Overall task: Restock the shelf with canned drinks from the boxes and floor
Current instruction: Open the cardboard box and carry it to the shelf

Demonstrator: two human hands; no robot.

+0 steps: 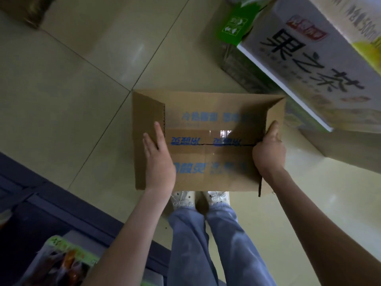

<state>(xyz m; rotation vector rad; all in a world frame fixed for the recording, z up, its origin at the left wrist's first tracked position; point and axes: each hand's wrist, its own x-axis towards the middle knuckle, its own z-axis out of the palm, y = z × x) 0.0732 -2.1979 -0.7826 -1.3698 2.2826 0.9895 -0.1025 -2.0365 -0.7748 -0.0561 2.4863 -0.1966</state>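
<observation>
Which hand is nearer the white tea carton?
Right. The right hand grips the end of the brown box nearest the white carton; the left hand presses its opposite end, farther away.

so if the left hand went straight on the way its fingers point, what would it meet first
Nothing new at first: the left hand lies flat on the left flap of the cardboard box, fingers pointing at its far edge. Past that edge only floor tile shows, though depth is unclear.

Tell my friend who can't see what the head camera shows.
A person holds a brown cardboard box with blue print over a tiled floor, left-hand grip pressing flat on one side, right-hand grip curled round the other. A white printed carton sits nearby.
</observation>
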